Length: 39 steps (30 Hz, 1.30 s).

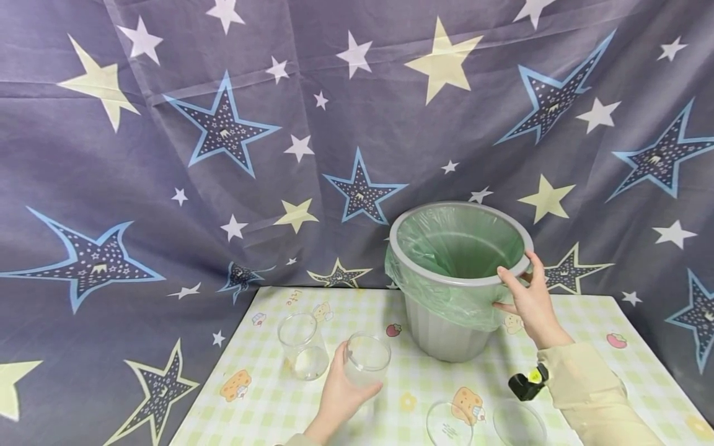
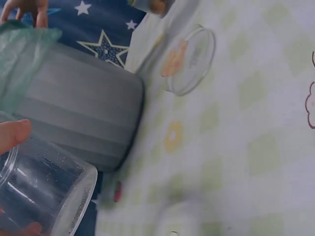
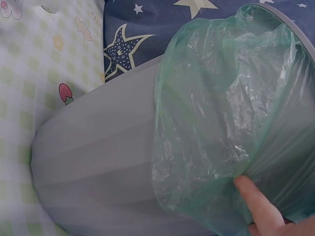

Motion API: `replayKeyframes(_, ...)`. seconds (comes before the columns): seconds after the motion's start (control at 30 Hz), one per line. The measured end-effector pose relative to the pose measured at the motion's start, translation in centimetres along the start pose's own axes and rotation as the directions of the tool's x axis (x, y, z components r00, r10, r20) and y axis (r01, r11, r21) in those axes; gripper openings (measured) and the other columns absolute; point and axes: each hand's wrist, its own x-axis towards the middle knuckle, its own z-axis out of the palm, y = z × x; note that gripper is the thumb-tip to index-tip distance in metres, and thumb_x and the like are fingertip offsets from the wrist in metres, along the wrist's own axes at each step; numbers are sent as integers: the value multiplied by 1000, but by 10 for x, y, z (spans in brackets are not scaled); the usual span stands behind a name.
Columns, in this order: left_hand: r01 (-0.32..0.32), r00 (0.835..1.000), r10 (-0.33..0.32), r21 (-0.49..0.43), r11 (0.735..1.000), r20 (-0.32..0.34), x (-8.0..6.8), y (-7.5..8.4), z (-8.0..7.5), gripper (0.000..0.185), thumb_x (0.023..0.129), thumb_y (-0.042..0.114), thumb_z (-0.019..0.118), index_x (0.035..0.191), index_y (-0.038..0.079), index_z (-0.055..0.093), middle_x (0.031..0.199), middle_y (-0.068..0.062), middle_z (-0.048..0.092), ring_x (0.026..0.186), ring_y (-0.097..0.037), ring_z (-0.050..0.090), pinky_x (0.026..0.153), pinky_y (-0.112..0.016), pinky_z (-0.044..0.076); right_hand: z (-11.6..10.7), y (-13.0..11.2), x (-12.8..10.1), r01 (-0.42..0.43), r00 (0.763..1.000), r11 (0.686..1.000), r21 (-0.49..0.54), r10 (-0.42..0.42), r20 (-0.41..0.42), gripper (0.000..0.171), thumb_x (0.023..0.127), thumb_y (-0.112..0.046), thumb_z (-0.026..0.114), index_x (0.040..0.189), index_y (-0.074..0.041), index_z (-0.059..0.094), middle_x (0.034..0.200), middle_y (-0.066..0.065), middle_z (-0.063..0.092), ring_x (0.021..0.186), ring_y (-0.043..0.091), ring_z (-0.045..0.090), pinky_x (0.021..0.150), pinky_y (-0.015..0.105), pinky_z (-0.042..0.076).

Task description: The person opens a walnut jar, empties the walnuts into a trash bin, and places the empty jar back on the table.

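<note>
My left hand (image 1: 341, 391) holds a clear plastic cup (image 1: 369, 362) by its side, above the table and left of a grey trash can (image 1: 446, 337). In the left wrist view, droplets show on the wall of this cup (image 2: 44, 182). A green plastic bag (image 1: 440, 298) lines the can and folds down over its rim. My right hand (image 1: 530, 300) grips the right side of the rim, and one finger (image 3: 258, 206) presses against the bag in the right wrist view. Another clear cup (image 1: 305, 347) stands upright to the left of my left hand.
Two clear round lids (image 1: 446, 427), the other lid (image 1: 519, 424) to its right, lie near the table's front. A green-checked cloth (image 1: 413, 384) covers the table. A dark star-patterned curtain (image 1: 251, 204) hangs right behind it. A black strap device (image 1: 527, 381) sits at my right wrist.
</note>
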Motion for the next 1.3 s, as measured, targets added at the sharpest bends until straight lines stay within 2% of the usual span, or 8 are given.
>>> replayKeyframes(0.13,11,1000,-11,-42,999,-4,1,-10,8,101,63,22,86,141,-4,28,138,-29,41,125,-49,42,95,-65,39,-1,1,0,-3,1000,1000,3,3,-5,79,97,-33,49,151,-27,-8,147,24,5,133,41,23,71,33,59)
replayKeyframes(0.3,49,999,-50,-49,998,-19,2,-21,19,102,63,22,86,142,-5,27,138,-31,38,125,-50,39,97,-66,37,-3,0,-1,-7,1000,1000,3,8,-3,80,97,-33,49,151,-28,-10,149,25,3,136,43,20,72,34,58)
replayKeyframes(0.5,108,992,-111,-57,993,-53,7,-31,30,104,61,23,87,142,-3,28,133,-28,40,121,-45,43,97,-62,40,-4,0,-2,-9,1000,1000,-6,9,0,80,97,-33,49,151,-28,-10,150,25,2,137,44,20,73,35,58)
replayKeyframes(0.7,138,985,-142,-39,990,-96,15,-37,39,104,59,26,88,142,-1,31,127,-27,43,115,-43,49,92,-59,45,-3,1,-1,-14,1000,1000,0,14,-5,80,97,-33,49,151,-29,-9,149,24,3,136,42,21,72,33,58)
replayKeyframes(0.87,130,986,-134,-45,991,-99,21,-44,46,104,58,24,88,141,-2,31,125,-28,45,115,-45,49,93,-58,45,-2,1,-1,-21,1000,1000,6,21,-6,80,96,-34,50,151,-30,-9,149,24,3,135,41,22,72,32,58)
replayKeyframes(1.1,113,992,-117,-81,990,-48,27,-48,49,105,59,22,89,143,-2,29,135,-27,42,125,-46,42,103,-60,36,0,0,-2,-22,1000,1000,13,22,-1,79,96,-33,50,151,-31,-8,150,24,2,135,43,22,72,32,58)
replayKeyframes(1.2,93,995,-97,-96,991,-33,29,-50,50,106,59,20,89,143,-3,28,139,-29,39,128,-48,38,105,-62,32,0,-1,-2,-19,1000,1000,14,19,-2,79,96,-33,50,151,-30,-8,150,24,3,135,42,22,72,32,58)
replayKeyframes(1.3,62,997,-67,-111,992,-44,29,-52,50,106,58,20,89,142,-4,29,138,-31,39,126,-50,38,104,-63,31,1,-2,-2,-13,1000,1000,13,13,-7,79,96,-33,50,151,-29,-7,151,25,3,134,43,23,72,32,58)
